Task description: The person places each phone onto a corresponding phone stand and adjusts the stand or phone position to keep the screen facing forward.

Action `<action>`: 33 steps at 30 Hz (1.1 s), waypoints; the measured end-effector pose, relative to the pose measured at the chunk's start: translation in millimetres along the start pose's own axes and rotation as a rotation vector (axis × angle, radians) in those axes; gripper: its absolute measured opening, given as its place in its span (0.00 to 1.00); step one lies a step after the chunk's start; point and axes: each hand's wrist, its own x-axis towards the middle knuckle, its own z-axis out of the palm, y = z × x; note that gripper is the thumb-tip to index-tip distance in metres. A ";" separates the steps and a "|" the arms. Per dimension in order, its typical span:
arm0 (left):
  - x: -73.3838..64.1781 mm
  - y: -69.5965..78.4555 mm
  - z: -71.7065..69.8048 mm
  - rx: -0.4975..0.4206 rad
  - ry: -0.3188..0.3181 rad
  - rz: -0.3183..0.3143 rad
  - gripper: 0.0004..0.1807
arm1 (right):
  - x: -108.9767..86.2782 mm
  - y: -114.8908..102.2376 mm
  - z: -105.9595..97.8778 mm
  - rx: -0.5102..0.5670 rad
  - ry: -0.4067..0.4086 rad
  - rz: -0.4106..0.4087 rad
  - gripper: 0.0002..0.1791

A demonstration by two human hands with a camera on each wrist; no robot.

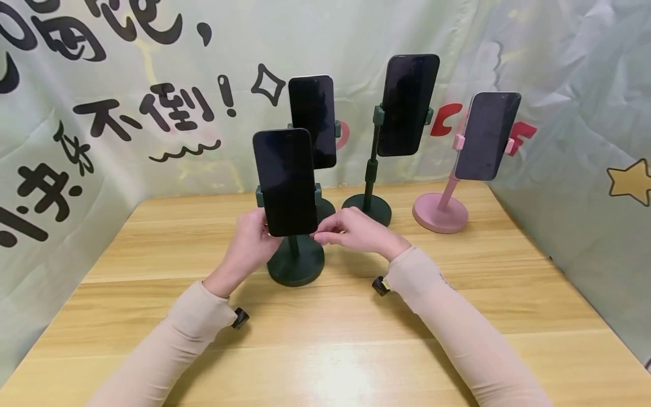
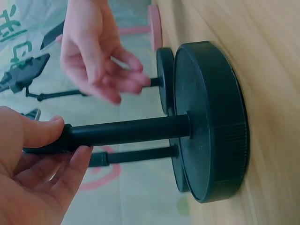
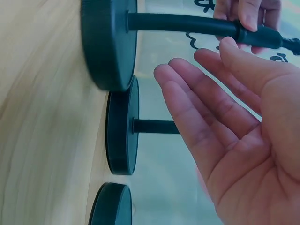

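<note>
A dark green phone stand with a round base stands at the front, a black-screened phone clamped upright in its holder. Behind that phone my left hand grips the collar of the stand's pole, thumb on one side and fingers on the other. My right hand hovers just right of the pole. In the right wrist view its fingers are loosely bent, palm facing the pole, and they hold nothing. The front phone hides part of my left hand in the head view.
Behind stand another green stand with a phone, a taller green stand holding a phone, and a pink stand with a phone. All are on a wooden table, with a printed cloth behind it.
</note>
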 end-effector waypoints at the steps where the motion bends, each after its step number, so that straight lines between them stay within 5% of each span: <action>1: -0.3 -2.1 -2.5 0.003 0.003 -0.002 0.17 | -1.3 0.9 -0.4 0.000 -0.002 0.002 0.11; 7: -0.6 -18.0 -16.5 0.038 0.038 -0.003 0.24 | -7.9 6.2 -2.9 0.011 -0.015 0.024 0.13; 16: 3.2 -44.1 -38.8 0.053 0.119 -0.120 0.06 | -16.1 12.8 -3.5 0.027 -0.032 0.062 0.14; 25: 4.3 -70.7 -64.3 0.129 0.223 -0.145 0.13 | -21.7 17.9 -5.9 0.018 -0.031 0.072 0.15; 33: 8.6 -90.3 -80.8 0.174 0.244 -0.163 0.13 | -23.5 20.8 -5.6 0.036 -0.028 0.089 0.15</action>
